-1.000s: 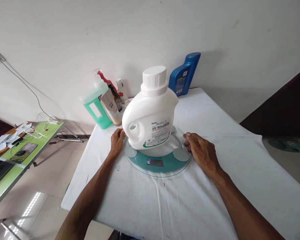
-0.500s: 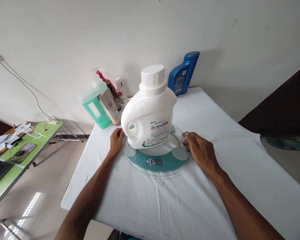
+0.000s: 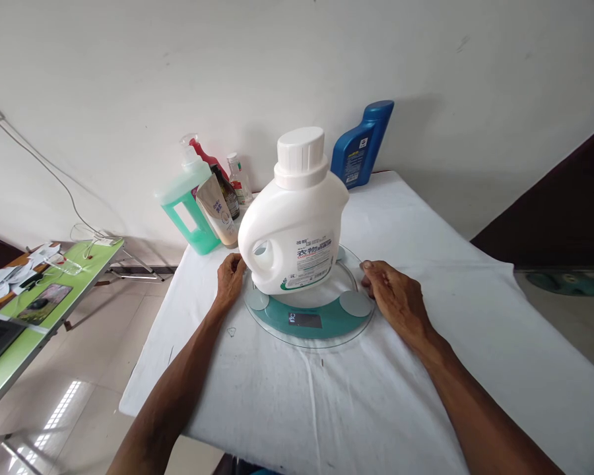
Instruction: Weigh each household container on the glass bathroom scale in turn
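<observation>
A white laundry detergent bottle (image 3: 293,204) with a screw cap stands upright on a round glass bathroom scale (image 3: 277,318), its moulded handle to the left. My left hand (image 3: 230,280) is closed at the scale's left edge, beside the bottle's handle; its fingertips are partly hidden. On the opposite side, my right hand (image 3: 393,293) pinches the glass rim between thumb and curled fingers. The scale's small display (image 3: 305,320) faces me, with only a unit mark lit at its left end. Neither hand is clasped around the bottle.
At the back left stand a green pump bottle (image 3: 191,204), a beige tube (image 3: 218,211), a dark bottle (image 3: 230,194), a red bottle (image 3: 208,155) and a clear bottle (image 3: 237,178). A blue bottle (image 3: 361,148) is behind, right. A green table (image 3: 86,264) stands left.
The digits lit on the scale's display have gone out, leaving just the unit mark. Both hands and the bottle have stayed in place; the view has shifted very slightly.
</observation>
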`<state>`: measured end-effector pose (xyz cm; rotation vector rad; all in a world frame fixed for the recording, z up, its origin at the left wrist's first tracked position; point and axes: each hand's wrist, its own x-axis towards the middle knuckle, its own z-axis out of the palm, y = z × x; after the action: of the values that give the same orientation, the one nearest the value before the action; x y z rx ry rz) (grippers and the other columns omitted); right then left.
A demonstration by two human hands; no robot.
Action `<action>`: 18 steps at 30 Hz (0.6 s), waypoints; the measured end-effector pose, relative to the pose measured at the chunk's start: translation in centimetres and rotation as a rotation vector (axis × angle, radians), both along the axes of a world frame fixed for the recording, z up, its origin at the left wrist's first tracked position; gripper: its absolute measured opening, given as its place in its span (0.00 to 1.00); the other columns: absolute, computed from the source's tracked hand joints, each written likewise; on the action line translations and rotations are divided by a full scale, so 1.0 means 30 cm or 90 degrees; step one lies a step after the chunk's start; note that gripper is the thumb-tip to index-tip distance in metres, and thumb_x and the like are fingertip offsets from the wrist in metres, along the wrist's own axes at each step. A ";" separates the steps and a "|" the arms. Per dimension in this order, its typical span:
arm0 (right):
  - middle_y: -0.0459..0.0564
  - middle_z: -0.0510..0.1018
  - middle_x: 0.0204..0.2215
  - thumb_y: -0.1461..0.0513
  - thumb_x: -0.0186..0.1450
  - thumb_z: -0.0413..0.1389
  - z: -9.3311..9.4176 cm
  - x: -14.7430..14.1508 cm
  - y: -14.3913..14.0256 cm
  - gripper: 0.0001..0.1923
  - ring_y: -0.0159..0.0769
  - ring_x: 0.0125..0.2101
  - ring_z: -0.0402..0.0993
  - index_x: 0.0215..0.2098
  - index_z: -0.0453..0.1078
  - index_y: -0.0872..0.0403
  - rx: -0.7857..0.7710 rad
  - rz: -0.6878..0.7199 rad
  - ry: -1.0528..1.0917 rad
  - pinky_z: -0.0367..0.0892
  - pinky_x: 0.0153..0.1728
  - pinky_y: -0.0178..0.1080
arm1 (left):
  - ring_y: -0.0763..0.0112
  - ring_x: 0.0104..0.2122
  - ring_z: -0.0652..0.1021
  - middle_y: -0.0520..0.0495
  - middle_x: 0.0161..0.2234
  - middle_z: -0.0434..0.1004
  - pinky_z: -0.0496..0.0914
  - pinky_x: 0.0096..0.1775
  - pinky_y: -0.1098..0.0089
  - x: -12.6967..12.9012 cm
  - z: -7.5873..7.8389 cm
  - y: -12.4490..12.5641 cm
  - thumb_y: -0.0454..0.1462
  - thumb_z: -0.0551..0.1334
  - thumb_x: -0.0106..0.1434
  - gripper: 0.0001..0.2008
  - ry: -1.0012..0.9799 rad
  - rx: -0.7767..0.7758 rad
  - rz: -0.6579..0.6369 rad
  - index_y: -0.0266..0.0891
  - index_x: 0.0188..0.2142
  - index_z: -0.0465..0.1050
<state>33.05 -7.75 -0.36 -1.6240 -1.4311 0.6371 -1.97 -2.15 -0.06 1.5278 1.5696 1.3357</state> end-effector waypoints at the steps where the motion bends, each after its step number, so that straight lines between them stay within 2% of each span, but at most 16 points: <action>1: 0.50 0.81 0.26 0.36 0.74 0.44 -0.001 0.000 0.000 0.28 0.44 0.26 0.78 0.34 0.69 0.45 0.001 -0.001 -0.002 0.70 0.36 0.45 | 0.62 0.38 0.80 0.44 0.38 0.86 0.72 0.42 0.65 0.000 -0.001 0.001 0.47 0.68 0.65 0.13 -0.001 0.000 -0.001 0.39 0.37 0.80; 18: 0.51 0.82 0.27 0.37 0.72 0.45 -0.006 -0.003 0.003 0.26 0.46 0.28 0.79 0.37 0.70 0.46 -0.016 -0.016 -0.002 0.70 0.37 0.47 | 0.62 0.37 0.80 0.43 0.38 0.87 0.72 0.41 0.64 0.004 0.000 0.000 0.48 0.68 0.65 0.14 -0.006 -0.008 -0.001 0.39 0.38 0.81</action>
<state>32.96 -7.67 -0.54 -1.6601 -1.4077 0.6402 -1.86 -2.16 -0.08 1.5131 1.5679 1.3269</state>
